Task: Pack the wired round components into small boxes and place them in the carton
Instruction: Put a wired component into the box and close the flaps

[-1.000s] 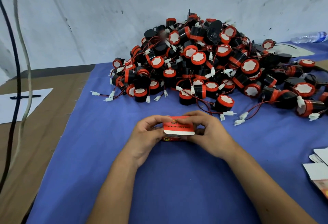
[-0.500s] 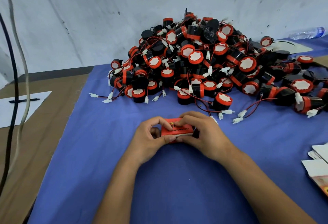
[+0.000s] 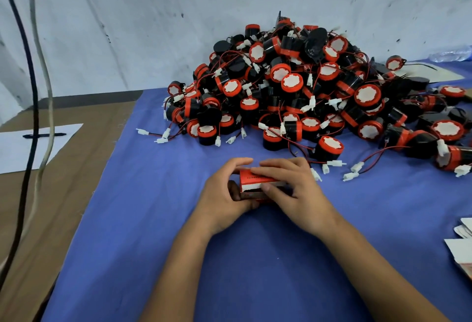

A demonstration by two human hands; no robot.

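Note:
A small red and white box (image 3: 258, 184) rests on the blue cloth (image 3: 143, 219) in front of me. My left hand (image 3: 224, 194) grips its left end, fingers curled over the top. My right hand (image 3: 291, 189) lies over the lid, fingers on top and thumb against the front face. Whatever is inside the box is hidden. Behind it rises a big heap of black and red round components (image 3: 306, 92) with red wires and white plugs.
Flat white and red box blanks (image 3: 462, 247) lie at the right edge. A sheet of paper with a pen (image 3: 28, 143) sits on the brown board at left. Two cables (image 3: 33, 92) hang down the left side. A plastic bottle (image 3: 452, 53) lies far right by the wall.
The box lid has gone from raised to folded down nearly flat. My right hand's fingers have slid across the lid, and both hands pushed the box lower onto the cloth.

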